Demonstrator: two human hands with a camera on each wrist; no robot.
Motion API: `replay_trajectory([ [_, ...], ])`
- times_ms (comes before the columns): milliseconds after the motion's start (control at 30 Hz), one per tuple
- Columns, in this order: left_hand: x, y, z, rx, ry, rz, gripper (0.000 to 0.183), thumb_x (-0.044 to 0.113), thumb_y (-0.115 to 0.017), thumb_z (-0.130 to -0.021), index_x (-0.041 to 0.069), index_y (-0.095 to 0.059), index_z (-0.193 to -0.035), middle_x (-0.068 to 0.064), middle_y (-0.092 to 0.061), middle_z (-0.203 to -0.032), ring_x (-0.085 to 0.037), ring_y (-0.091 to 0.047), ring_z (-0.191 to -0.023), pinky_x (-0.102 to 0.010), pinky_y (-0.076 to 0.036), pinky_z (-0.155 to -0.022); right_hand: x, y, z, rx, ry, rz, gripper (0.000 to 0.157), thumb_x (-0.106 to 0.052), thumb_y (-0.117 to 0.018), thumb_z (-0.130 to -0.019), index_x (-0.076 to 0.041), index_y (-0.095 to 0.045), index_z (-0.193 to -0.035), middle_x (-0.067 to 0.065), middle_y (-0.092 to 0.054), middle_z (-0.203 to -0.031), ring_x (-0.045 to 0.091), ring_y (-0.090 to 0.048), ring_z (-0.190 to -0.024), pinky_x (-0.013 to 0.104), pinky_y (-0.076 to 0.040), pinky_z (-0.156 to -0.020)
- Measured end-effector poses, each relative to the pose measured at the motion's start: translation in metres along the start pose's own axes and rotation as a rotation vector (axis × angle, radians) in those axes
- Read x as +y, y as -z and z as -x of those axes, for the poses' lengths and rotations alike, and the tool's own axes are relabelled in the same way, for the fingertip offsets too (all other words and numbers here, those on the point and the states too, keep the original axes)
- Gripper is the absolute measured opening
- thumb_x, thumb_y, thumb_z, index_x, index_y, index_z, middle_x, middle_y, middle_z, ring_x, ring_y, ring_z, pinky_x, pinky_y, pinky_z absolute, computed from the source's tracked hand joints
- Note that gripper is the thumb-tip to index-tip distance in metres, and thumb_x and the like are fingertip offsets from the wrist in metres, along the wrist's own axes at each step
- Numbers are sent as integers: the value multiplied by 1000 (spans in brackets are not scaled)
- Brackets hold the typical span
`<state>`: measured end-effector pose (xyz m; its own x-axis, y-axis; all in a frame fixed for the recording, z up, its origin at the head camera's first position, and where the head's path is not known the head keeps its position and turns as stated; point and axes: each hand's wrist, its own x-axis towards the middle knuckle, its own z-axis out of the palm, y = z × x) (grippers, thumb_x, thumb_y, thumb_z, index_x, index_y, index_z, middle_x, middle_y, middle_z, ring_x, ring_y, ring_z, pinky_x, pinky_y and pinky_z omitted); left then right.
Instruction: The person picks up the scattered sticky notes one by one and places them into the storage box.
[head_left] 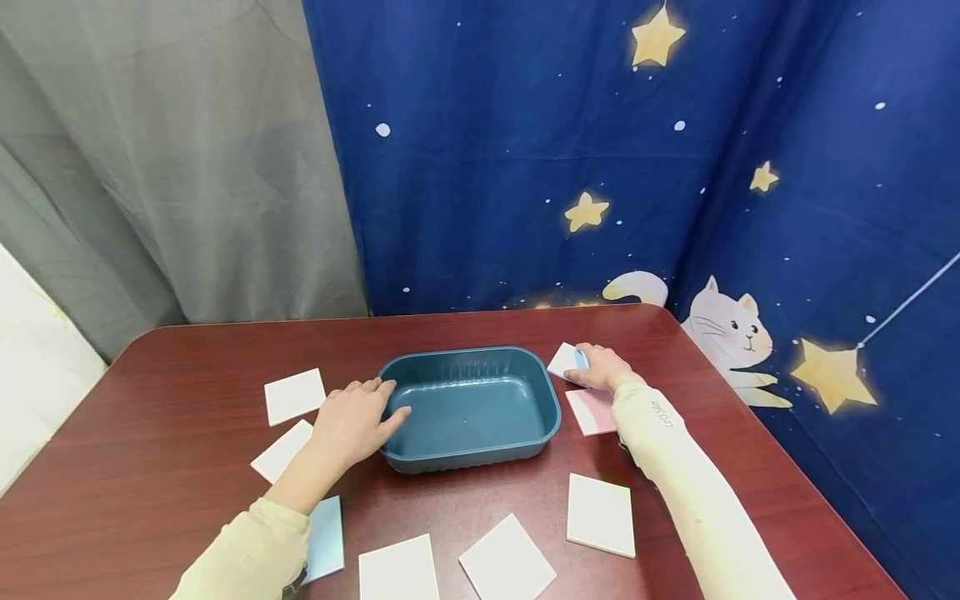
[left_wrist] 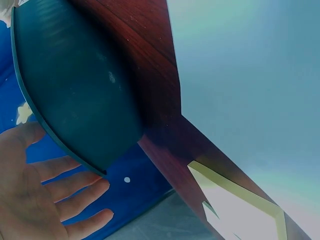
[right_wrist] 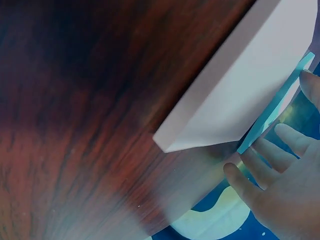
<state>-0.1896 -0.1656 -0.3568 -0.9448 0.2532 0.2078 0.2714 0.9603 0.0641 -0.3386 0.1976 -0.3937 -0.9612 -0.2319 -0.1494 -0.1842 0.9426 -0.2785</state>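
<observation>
Eight Around One, Left to Right

White pads, two (head_left: 295,397) (head_left: 283,450): flat on the table (head_left: 187,450), apart.
Blue pad (head_left: 326,542), one: partly hidden by the left sleeve (head_left: 240,554).
Left grip (head_left: 352,421), one: released, fingers extended at the left rim of the basin (head_left: 471,412), probably to steady it.
Basin, dark teal, one: mid-table, likely central so both arms could reach it.
Near-side white pads, three (head_left: 398,571) (head_left: 507,560) (head_left: 600,515): spaced, seemingly leaving edges free for fingers.
White-and-blue pad (head_left: 564,360), one: right of the basin, apparently pinched edgewise for lifting by the right grip (head_left: 603,368), one.
Pink pad (head_left: 591,412), one: just nearer, partly under the right sleeve (head_left: 682,458).
</observation>
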Motion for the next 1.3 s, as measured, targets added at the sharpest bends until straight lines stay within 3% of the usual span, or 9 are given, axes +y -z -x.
replay_trajectory([
  [367, 0, -1, 0, 9, -1, 8, 52, 39, -59, -85, -2, -59, -116, -21, -58, -113, -36, -57, -96, -51, -46, -77, -2, 4, -4, -25, -7, -19, 74, -33, -68, -80, 3, -35, -135, 25, -43, -119, 34, -46, -100, 47, -40, -85],
  [633, 1, -1, -1, 5, -1, 7, 52, 39, -59, -85, -2, -59, -117, -21, -59, -113, -35, -57, -96, -50, -46, -77, -3, 6, -5, 6, -19, 22, 79, -36, -71, -75, 2, -36, -135, 26, -39, -121, 36, -45, -104, 51, -40, -84],
  [967, 0, 0, -1, 9, -3, 7, 52, 39, -59, -85, -2, -59, -116, -21, -58, -114, -36, -57, -96, -51, -46, -77, -4, 10, -3, 63, 33, 49, 65, -27, -69, -79, -6, -42, -134, 23, -46, -121, 36, -44, -107, 52, -41, -82],
  [1300, 0, 1, -2, -17, -2, 6, 53, 39, -58, -86, -3, -58, -117, -22, -57, -115, -37, -56, -98, -51, -46, -78, -5, 13, 2, 218, 193, 49, 44, -6, -58, -82, -10, -54, -126, 14, -53, -103, 30, -55, -88, 46, -44, -76],
])
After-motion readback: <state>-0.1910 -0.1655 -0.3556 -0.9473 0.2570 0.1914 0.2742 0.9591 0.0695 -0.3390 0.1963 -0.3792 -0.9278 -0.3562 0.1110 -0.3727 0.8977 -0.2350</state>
